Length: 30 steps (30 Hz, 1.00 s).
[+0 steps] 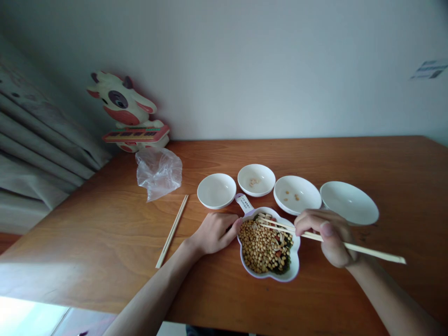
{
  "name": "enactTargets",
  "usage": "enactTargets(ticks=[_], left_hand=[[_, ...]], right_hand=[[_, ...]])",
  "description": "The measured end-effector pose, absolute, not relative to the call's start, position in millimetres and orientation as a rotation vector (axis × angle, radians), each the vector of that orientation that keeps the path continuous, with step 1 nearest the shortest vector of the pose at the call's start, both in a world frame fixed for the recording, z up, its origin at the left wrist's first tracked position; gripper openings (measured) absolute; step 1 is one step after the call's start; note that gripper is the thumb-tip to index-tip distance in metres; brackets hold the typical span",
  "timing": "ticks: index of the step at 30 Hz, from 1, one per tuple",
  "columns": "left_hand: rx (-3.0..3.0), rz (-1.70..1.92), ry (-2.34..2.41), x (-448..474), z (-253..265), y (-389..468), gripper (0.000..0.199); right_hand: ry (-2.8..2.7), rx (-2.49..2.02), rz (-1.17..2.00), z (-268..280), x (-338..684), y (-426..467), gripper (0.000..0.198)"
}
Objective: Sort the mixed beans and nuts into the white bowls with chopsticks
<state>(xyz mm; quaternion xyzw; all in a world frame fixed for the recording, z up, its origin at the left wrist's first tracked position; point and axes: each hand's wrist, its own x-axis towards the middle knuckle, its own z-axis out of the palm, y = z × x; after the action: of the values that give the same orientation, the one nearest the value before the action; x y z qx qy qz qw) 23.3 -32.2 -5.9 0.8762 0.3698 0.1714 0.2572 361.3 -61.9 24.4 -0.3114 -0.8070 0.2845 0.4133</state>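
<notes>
Right hand (329, 235) holds chopsticks (371, 252), tips slightly apart in the beans (261, 242) at the far side of the dish (295, 263); too small to tell if they pinch anything. Left hand (217, 232) on table (105, 224), fingers curled, thumb at dish's left rim; can't tell if it grips. 4 white bowls (217, 190) in a row beyond dish, few pale bits (254, 182) in 2nd from left, few tan bits (297, 197) in 3rd. Spare pair (172, 232) left of left hand, bag (159, 173) beyond it, cow toy (128, 112) behind.
</notes>
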Motion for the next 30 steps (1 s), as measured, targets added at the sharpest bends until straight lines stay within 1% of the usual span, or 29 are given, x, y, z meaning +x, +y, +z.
enactTargets(ticks=[6, 12, 21, 24, 30], left_hand=[[2.356, 0.463, 1.005, 23.4, -4.5, -32.6, 0.049], [2.358, 0.470, 1.007, 23.7, -3.4, -32.9, 0.050], [2.392, 0.474, 1.023, 24.6, -2.5, -32.5, 0.051], [2.380, 0.469, 1.017, 24.1, -4.1, -32.4, 0.050], [2.376, 0.481, 1.015, 23.2, -5.0, -33.3, 0.050]], right_hand=[[-1.936, -0.797, 0.678, 26.5, 355.7, -64.0, 0.061], [-1.858, -0.853, 0.773, 17.0, 356.7, -62.8, 0.058], [-1.573, -0.914, 0.863, 12.5, 356.3, -62.5, 0.072], [-1.433, -0.921, 0.821, 15.5, 353.3, -60.5, 0.075], [-1.263, -0.921, 0.618, 8.6, 355.1, -57.3, 0.073]])
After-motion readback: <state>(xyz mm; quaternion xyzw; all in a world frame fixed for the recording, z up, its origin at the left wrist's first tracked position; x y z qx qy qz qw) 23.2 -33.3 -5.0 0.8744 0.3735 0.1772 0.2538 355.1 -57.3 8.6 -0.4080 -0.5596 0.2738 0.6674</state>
